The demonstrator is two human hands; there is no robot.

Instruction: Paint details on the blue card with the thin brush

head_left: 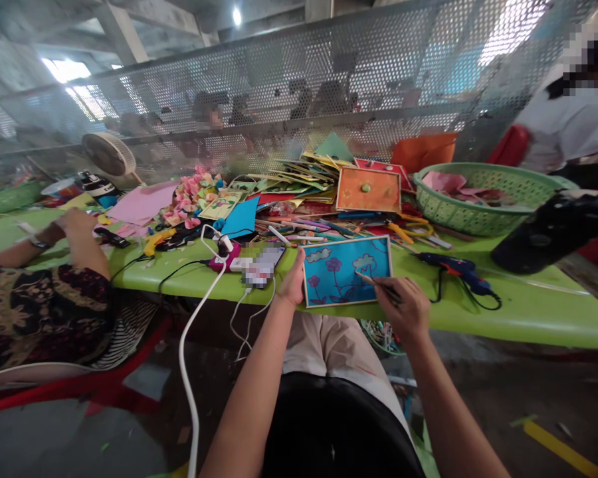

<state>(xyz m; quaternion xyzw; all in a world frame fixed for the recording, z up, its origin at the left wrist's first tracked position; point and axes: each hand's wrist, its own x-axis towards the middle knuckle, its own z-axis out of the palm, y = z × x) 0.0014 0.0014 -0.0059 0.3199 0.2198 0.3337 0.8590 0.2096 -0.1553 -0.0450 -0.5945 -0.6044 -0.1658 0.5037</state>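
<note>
Card: blue paper card (pixel 347 270) with flower outlines, lying flat at the near edge of the lime-green plastic table (pixel 528 305).
Left hand (pixel 293 282): fingers pinch the card's left edge, apparently to steady it.
Right hand (pixel 403 307): fingers closed round thin dark pen (pixel 376 282), tip on card.
Just right: blue glue gun (pixel 461 271).

the card (pixel 347 271) lies at the table (pixel 528 305) edge, phone (pixel 262 265) to its left, glue gun (pixel 461 271) right, basket (pixel 483 199) behind

You get soft daylight near your fingers (pixel 385 299); far beyond them glare burns through the mesh screen (pixel 513 30), edges bow, background blurs.
</note>
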